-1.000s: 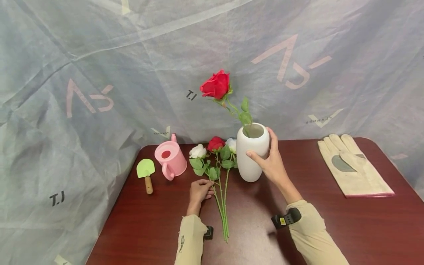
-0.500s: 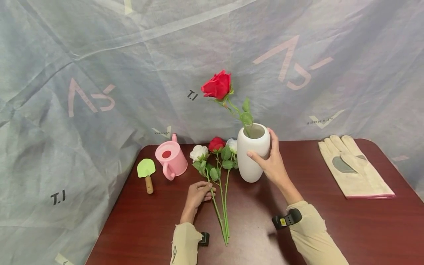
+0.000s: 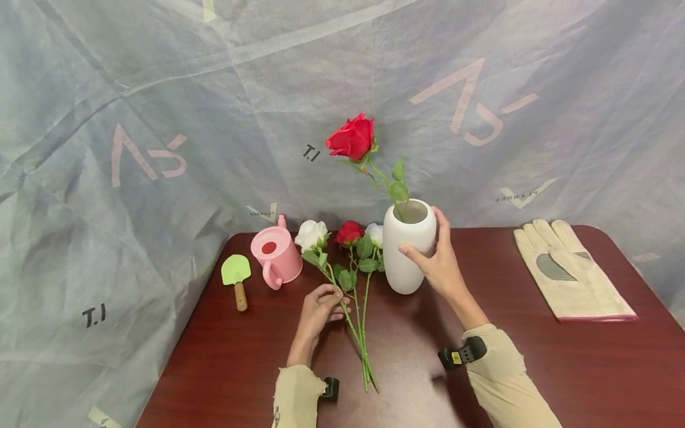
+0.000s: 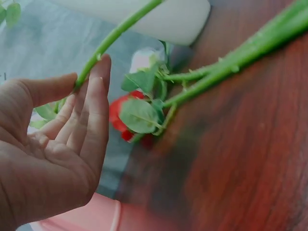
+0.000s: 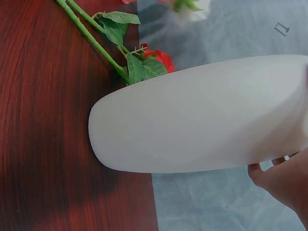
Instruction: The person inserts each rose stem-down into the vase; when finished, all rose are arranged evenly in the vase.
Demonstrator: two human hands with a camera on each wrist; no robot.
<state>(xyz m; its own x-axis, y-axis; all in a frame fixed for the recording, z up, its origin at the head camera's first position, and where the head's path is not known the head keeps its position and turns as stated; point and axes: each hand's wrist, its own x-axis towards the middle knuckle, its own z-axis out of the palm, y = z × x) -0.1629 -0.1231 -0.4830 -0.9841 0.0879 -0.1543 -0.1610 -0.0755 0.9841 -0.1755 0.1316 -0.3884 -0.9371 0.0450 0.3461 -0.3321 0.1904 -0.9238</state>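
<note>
"What was the left hand [image 3: 319,309] doing?"

"Pinching the stem of a white rose [image 3: 312,236] between thumb and fingers, just left of the frame's lower centre. The bloom was just beside the pink watering can [image 3: 283,261], and its stem crossed two others near the bottom."

"And the right hand [image 3: 443,270]?"

"Its thumb and fingers gripped the white vase [image 3: 401,273], right of centre. That stood upright on the table [image 3: 241,368], with a tall red rose [image 3: 351,138] in it, leaning left toward the upper middle."

"Which flowers lay beside it?"

"A second red rose [image 3: 349,232] and a pale rose [image 3: 374,235], the latter partly hidden by the vase."

"Anything toward the edges?"

"A green trowel [image 3: 236,270] lay left of the can; cream gloves [image 3: 575,270] lay at the right."
</note>
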